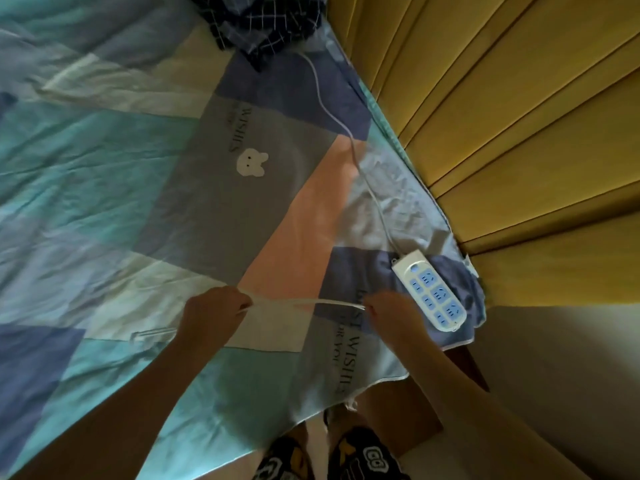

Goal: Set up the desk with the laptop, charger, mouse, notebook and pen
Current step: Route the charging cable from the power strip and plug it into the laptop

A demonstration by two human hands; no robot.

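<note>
A white charger cable (304, 302) is stretched taut between my two hands, low over a patchwork bedspread (138, 202). My left hand (216, 308) grips its left end with closed fingers. My right hand (389, 311) pinches the other end. A loose stretch of the same cable (152, 332) lies on the bedspread to the left of my left wrist. Laptop, mouse, notebook and pen are not in view.
A white power strip (429, 294) with blue sockets lies right of my right hand, its cord (346, 133) running up toward a dark checked garment (263, 22). A yellow padded headboard (519, 116) borders the bed on the right. My feet (329, 455) stand on the floor below.
</note>
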